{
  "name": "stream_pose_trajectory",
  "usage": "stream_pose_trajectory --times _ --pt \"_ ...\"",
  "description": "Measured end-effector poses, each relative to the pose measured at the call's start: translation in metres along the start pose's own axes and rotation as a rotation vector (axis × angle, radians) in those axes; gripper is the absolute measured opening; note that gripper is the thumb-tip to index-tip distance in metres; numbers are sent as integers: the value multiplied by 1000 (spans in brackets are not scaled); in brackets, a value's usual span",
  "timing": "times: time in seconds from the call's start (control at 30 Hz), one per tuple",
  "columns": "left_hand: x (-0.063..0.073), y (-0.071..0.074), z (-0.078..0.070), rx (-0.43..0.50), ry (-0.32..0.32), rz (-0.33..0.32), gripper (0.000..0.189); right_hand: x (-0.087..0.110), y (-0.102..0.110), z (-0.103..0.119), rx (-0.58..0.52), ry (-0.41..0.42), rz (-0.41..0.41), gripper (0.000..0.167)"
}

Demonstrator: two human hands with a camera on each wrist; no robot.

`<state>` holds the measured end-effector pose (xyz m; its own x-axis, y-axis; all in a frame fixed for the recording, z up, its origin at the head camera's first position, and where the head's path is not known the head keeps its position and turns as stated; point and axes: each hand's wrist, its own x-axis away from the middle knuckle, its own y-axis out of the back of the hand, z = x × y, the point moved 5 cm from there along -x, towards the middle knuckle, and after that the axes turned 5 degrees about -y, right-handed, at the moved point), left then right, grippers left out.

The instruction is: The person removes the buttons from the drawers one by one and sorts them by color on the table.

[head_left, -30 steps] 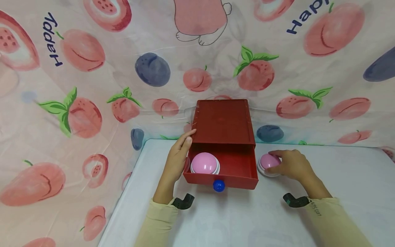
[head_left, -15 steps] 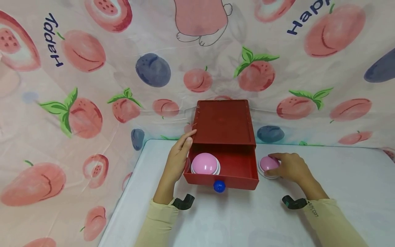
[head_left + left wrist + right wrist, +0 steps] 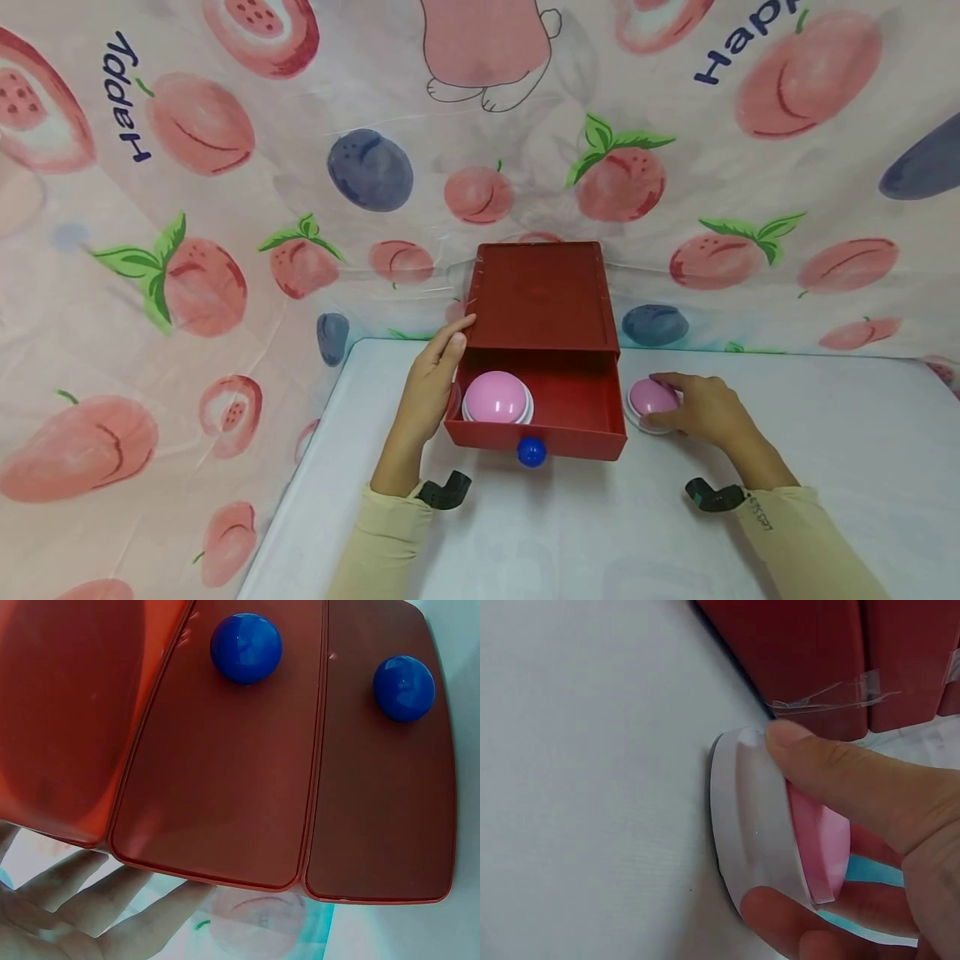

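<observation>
Right hand [image 3: 711, 410] grips the pink dome [image 3: 648, 395] in its fingers; left hand [image 3: 429, 387] rests extended fingers against the cabinet [image 3: 536, 293].

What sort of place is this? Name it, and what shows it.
Probably a staged tabletop recording spot: a flat white table, a pale fruit-printed hanging sheet behind it, and a curved black device at the beige left sleeve.

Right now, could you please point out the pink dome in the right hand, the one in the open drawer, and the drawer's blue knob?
Held dome [image 3: 763, 817]: right wrist view, on its white base.
Other dome [image 3: 496, 397]: head view, on its pink top.
Blue knob [image 3: 532, 452]: head view, middle of ball.
</observation>
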<state>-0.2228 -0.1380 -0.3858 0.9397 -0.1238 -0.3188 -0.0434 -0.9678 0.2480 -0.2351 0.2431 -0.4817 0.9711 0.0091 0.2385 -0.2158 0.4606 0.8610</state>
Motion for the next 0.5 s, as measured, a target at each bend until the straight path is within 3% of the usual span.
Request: stream_pose_trajectory --times 0.17,0.4,0.5 --pt "0 0 0 2 0 3 40 4 7 2 18 23 -49 95" --pt "1 0 0 13 -8 3 40 25 36 24 -48 155 -369 47" --pt "1 0 -1 14 -10 5 40 36 46 36 -97 205 -452 33"
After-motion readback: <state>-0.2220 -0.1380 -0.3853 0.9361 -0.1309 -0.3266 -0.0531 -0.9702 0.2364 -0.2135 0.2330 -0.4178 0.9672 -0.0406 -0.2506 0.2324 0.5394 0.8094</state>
